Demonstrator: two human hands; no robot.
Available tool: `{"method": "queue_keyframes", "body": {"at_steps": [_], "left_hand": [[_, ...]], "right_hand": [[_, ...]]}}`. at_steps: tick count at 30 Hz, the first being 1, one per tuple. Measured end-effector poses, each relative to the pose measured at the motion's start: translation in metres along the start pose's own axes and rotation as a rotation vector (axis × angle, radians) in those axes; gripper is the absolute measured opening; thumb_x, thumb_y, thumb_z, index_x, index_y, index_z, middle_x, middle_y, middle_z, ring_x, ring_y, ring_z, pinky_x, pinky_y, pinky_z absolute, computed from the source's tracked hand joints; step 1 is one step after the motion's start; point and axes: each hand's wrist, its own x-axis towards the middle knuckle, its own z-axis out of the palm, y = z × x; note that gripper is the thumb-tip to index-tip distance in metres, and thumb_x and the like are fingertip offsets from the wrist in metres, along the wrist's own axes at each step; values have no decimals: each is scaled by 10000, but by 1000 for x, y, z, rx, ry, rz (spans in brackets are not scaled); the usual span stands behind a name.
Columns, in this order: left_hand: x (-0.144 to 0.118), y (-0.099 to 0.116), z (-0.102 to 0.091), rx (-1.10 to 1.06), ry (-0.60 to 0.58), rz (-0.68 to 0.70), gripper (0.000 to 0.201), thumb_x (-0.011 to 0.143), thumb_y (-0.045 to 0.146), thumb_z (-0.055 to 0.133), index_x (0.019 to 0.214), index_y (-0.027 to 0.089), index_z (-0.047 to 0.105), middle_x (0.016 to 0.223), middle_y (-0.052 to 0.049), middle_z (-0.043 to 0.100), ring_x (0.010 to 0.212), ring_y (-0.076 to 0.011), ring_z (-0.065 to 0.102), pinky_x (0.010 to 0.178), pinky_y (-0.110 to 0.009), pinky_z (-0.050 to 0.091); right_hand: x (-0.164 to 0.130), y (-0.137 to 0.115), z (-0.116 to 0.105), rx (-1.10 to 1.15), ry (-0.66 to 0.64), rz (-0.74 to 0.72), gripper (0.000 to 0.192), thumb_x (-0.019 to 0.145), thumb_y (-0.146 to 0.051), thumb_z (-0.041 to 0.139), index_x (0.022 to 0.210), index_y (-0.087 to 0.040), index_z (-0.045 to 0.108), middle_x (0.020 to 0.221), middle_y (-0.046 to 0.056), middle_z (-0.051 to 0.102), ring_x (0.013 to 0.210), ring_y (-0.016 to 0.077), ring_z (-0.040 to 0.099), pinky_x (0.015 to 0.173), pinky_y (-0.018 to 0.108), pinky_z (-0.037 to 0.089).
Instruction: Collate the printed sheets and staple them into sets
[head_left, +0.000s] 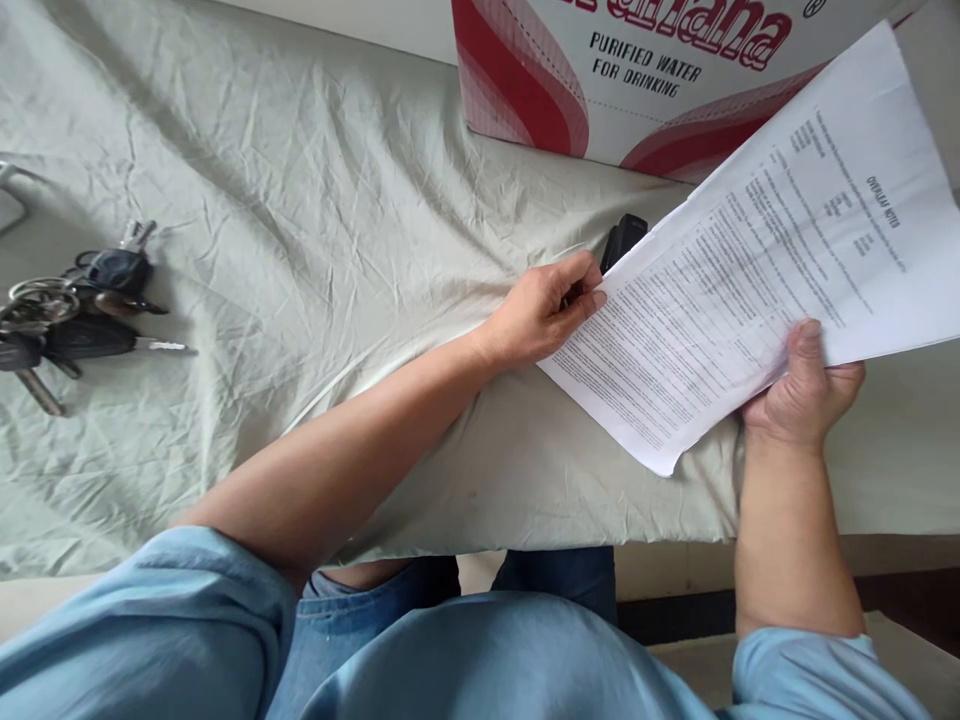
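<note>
Blue sleeves lowest in frame. Printed sheets pinched shut by right hand and left hand; edges best squared before clipping with black clip.

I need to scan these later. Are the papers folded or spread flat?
Spread flat, unfolded: the papers show a full printed page, held at one edge by the right hand and at another by the left hand.

Open cloth between keys and carton
</note>
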Motion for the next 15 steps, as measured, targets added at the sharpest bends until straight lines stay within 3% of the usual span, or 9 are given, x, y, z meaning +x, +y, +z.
{"method": "queue_keyframes", "body": {"at_steps": [5,10,15], "left_hand": [[-1,-3,-1,-26,-17,-12,471,1123,591,832,966,297,498,827,17,492,800,-202,542,753,-376,531],[-1,-3,1,-56,-1,-37,356,1144,551,841,1151,313,576,809,50,545,726,-182,543,757,-367,525],[1,0,3,101,-31,-6,383,1186,452,712,940,293,465,761,36,524,723,-185,539,744,-365,466]], "right_hand": [[1,-3,2,-13,4,17,445,713,-579,1037,977,-276,847,1356,110,886,1682,457,705,1482,784,519],[1,-2,1,-20,1,32,491,703,-618,1035,1020,-283,866,1363,95,891,1663,458,725,1481,813,512],[0,-1,1,-1,-44,16,433,757,-572,1028,1039,-286,864,1290,72,924,1669,415,744,1553,752,438]]}}
